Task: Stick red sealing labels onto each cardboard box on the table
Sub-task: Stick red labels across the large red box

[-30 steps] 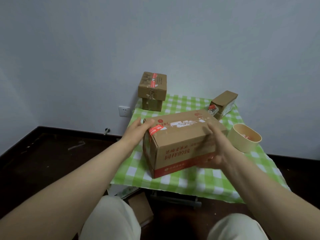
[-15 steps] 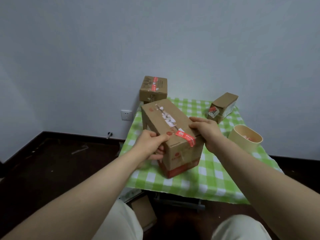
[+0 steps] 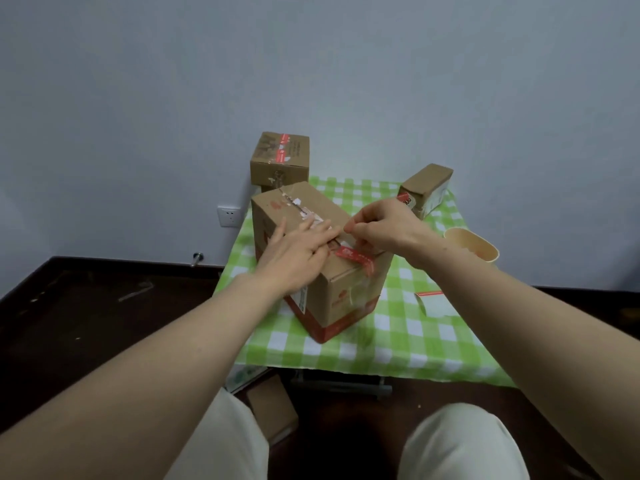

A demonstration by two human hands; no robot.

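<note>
Green-checked worktop (image 3: 398,327) holds the cardboard box (image 3: 346,299), no longer being turned: left hand (image 3: 298,252) lies spread flat on top, right hand (image 3: 384,226) beside it pinches a small piece (image 3: 348,229) above the red label (image 3: 353,255), probably sealing.

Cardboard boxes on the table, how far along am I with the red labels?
Done, it seems: the back box and the small box both look red-labelled. In hand: the large box has one label over its near edge; the left hand presses its top while the right hand pinches what looks like another red piece at the seam. Left: sticking that down.
</note>
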